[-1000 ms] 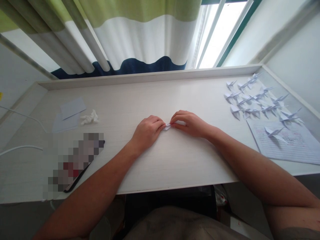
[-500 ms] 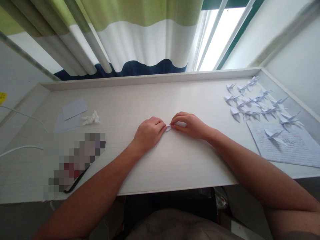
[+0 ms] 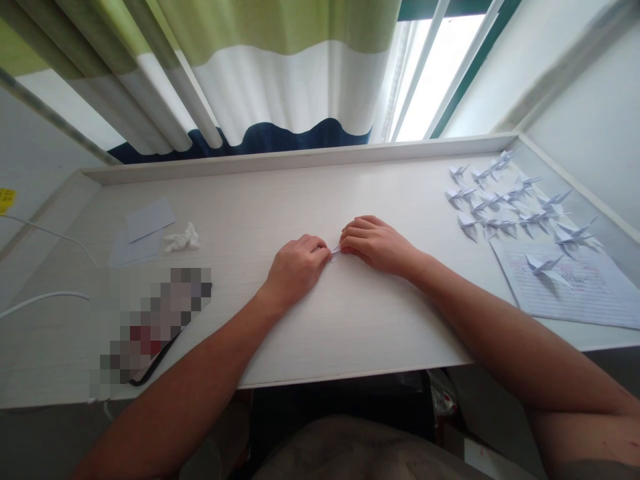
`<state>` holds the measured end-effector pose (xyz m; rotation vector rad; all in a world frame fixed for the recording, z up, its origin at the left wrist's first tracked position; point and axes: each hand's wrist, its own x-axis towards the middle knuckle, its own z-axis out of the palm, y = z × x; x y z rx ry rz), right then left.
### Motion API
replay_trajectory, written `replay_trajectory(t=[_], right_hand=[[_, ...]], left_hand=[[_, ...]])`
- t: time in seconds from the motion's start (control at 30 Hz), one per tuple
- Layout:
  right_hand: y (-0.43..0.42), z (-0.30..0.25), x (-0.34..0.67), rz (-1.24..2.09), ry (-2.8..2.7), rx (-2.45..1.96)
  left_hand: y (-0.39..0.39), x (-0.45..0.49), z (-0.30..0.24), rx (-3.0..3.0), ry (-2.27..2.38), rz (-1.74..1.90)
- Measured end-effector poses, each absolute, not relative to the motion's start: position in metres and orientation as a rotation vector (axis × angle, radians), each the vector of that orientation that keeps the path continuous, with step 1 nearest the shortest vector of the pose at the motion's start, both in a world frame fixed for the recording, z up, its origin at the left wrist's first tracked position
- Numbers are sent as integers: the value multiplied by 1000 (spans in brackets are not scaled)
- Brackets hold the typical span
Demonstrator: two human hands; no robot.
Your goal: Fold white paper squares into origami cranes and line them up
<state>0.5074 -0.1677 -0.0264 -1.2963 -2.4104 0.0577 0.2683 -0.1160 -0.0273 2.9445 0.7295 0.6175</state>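
Note:
My left hand (image 3: 297, 265) and my right hand (image 3: 374, 243) meet at the middle of the white desk (image 3: 320, 327), fingers curled and pinched together. Between the fingertips a small folded piece of white paper (image 3: 335, 251) shows only as a sliver; the rest is hidden under my right fingers. Both hands press it down against the desk top.
Several folded paper cranes (image 3: 515, 200) lie at the far right, one on a lined sheet (image 3: 565, 287). At the left are white paper squares (image 3: 149, 219), a crumpled scrap (image 3: 183, 237), a blurred dark-edged object (image 3: 150, 320) and white cables (image 3: 45, 297). A curtain hangs behind the desk.
My right hand has slid a little left over the paper, covering more of it. My left hand has stayed about where it was.

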Motion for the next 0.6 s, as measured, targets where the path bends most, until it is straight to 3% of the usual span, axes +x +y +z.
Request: replay_trajectory(t=[0.37,0.6], right_hand=[[-171,-31,508,404,-2199,-1269],[-171,-32,504,324,-2250,-1276]], left_hand=[[-117,269,-25,2902,746,580],[-122,271,-23,2934,763,561]])
